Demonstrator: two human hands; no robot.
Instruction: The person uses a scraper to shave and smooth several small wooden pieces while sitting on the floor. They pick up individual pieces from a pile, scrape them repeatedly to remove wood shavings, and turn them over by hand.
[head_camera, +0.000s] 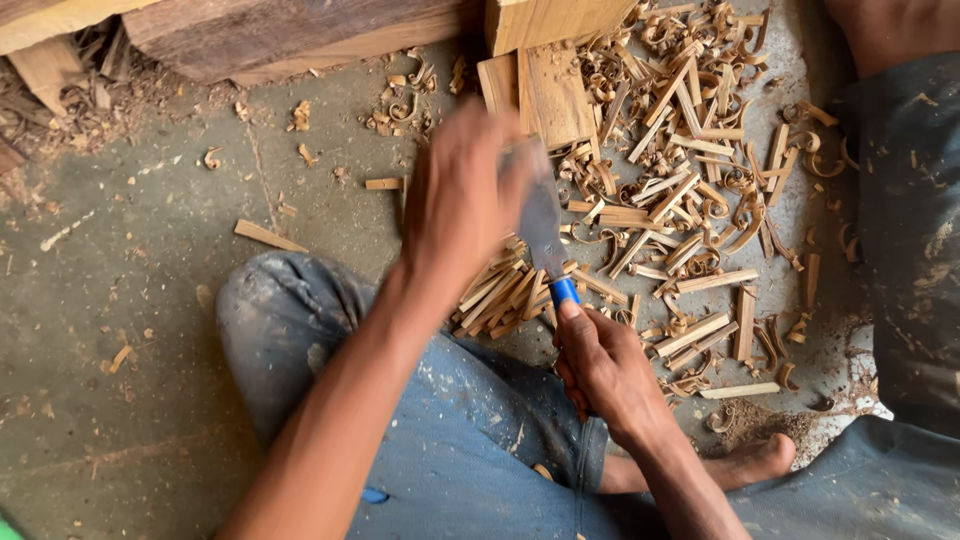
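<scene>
Chisel (545, 225) with blue handle is gripped in the right hand (600, 365), blade under the blurred, closed left hand (460, 200), amid wood shavings (690, 190) already piled beside it on the floor (130, 300).

Rough concrete floor (150, 300), curled wood shavings (690, 200)
</scene>
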